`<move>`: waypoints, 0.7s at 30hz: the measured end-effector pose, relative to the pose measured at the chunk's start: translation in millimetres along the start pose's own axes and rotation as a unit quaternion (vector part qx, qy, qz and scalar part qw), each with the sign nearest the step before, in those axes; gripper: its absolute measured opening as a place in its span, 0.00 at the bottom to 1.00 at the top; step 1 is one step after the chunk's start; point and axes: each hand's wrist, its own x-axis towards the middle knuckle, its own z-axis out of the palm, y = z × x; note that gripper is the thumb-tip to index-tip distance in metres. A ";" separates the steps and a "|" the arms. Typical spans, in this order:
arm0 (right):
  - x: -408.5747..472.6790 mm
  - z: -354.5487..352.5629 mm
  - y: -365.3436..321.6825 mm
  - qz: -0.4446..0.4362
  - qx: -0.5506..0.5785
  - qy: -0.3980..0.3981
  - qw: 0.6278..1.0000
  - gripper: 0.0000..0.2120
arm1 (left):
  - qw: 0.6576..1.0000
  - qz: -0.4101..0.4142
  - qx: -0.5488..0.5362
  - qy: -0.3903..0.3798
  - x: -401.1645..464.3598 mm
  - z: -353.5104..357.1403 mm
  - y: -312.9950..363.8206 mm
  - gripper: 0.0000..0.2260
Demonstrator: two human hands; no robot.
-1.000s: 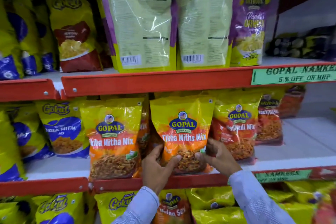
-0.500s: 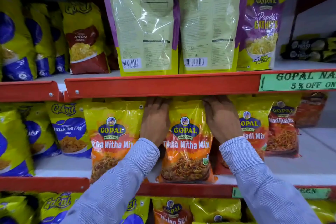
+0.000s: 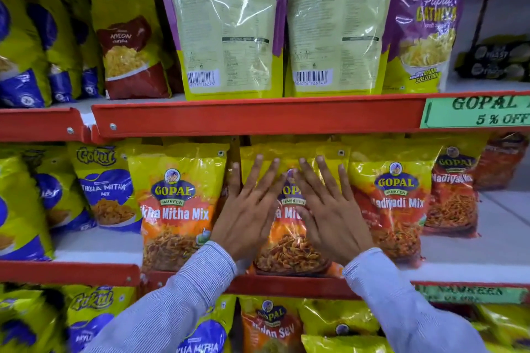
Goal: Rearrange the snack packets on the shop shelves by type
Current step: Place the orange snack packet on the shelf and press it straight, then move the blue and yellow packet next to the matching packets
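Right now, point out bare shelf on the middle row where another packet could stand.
Widest bare patch: the white shelf right of the Nadiyadi Mix packets. A smaller strip lies in front of the Gokul Tikha Mitha packet. Crowded at centre, where both the left hand and right hand press flat on a Tikha Mitha Mix packet.

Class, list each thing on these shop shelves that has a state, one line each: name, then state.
Left hand: open, flat on middle packet.
Right hand: open, flat on same packet.
Middle orange-yellow Tikha Mitha Mix packet: upright, pressed by both hands.
Left orange-yellow Tikha Mitha Mix packet: upright, untouched.
Two pale green pouches: upright, backs facing out.
Purple Papdi Gathiya pouch: upright, front facing out.
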 end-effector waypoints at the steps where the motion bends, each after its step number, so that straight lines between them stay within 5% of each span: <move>1: -1.0 2.3 0.9 0.012 -0.003 -0.021 1.000 0.31 | 1.000 -0.009 0.015 -0.018 -4.1 4.0 -1.6 0.27; 8: -1.1 0.5 -7.7 0.016 0.017 0.018 1.000 0.31 | 0.998 -0.044 0.021 -0.034 -18.2 -14.2 -17.6 0.25; 14: -59.6 24.9 -70.0 -0.082 0.140 0.093 0.982 0.25 | 0.998 0.014 -0.050 -0.020 -107.6 -33.8 -20.4 0.23; 19: -124.0 69.2 -128.5 -0.130 0.224 0.016 0.966 0.18 | 0.990 0.048 -0.130 -0.026 -222.9 -28.4 -42.6 0.10; 21: -139.5 87.7 -152.5 -0.117 0.223 -0.066 0.966 0.11 | 0.983 0.006 -0.163 -0.089 -268.2 -20.6 -50.7 0.06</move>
